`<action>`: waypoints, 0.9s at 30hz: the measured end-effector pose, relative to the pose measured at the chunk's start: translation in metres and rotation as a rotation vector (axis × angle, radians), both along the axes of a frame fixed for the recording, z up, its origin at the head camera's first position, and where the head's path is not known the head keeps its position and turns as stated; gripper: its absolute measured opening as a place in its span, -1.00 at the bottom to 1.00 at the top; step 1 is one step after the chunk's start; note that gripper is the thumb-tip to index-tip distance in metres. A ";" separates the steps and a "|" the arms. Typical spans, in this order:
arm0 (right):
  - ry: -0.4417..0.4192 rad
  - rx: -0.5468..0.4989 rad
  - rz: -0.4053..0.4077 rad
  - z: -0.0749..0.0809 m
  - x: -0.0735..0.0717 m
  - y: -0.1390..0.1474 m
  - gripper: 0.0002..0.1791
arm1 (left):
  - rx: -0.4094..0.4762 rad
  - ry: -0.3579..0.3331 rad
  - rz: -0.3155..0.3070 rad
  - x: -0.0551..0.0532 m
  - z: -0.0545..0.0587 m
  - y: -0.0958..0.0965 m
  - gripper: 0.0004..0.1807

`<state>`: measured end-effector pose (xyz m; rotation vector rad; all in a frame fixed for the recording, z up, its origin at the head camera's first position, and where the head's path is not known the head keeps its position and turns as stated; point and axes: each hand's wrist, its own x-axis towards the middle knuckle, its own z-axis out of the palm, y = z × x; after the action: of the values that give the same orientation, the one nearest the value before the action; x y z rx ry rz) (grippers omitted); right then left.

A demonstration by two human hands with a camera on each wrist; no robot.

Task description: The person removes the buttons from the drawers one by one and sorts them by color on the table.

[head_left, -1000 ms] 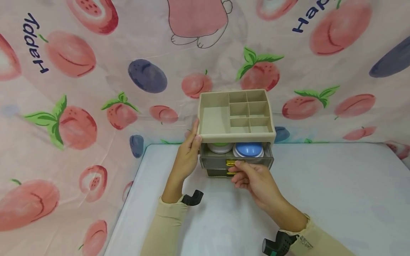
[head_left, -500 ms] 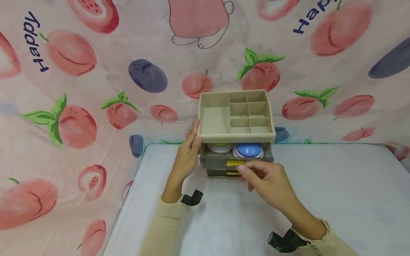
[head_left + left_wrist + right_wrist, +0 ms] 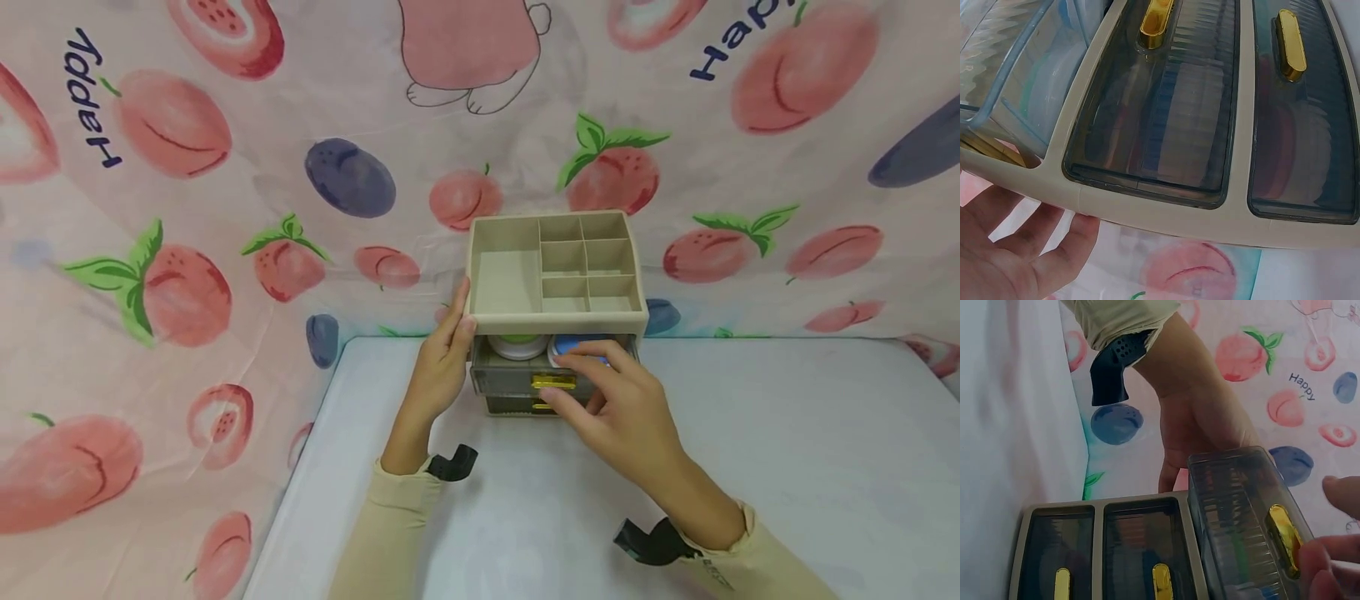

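The beige organizer [image 3: 557, 323] is standing on the surface [image 3: 795, 458], its top drawer [image 3: 504, 382] jutting from its front. The left hand [image 3: 441, 367] is pressing outstretched fingers against the organizer's left side. At the organizer's front, the right hand [image 3: 630, 412] is parting thumb and fingers near the gold handle [image 3: 553, 381], gripping nothing.

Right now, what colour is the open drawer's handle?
Shiny gold; the handle shows best in the right wrist view.

The organizer [image 3: 557, 319] looks matt plastic, its drawer [image 3: 501, 382] glossy plastic, the handle [image 3: 553, 381] shiny metallic.
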<state>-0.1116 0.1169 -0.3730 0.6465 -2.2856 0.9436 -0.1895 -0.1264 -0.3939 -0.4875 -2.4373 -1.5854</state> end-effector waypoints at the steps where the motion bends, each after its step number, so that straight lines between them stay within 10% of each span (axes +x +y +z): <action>1: -0.002 0.013 -0.005 -0.001 -0.001 0.000 -0.57 | 0.002 -0.001 -0.003 0.000 0.000 0.000 -0.42; 27: -0.047 0.081 -0.049 -0.003 0.009 0.000 -0.71 | -0.039 -0.002 0.027 0.000 -0.002 -0.002 -0.44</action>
<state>-0.1027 0.1174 -0.3763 0.6055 -2.3804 0.8561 -0.1898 -0.1287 -0.3958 -0.4584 -2.4693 -1.5313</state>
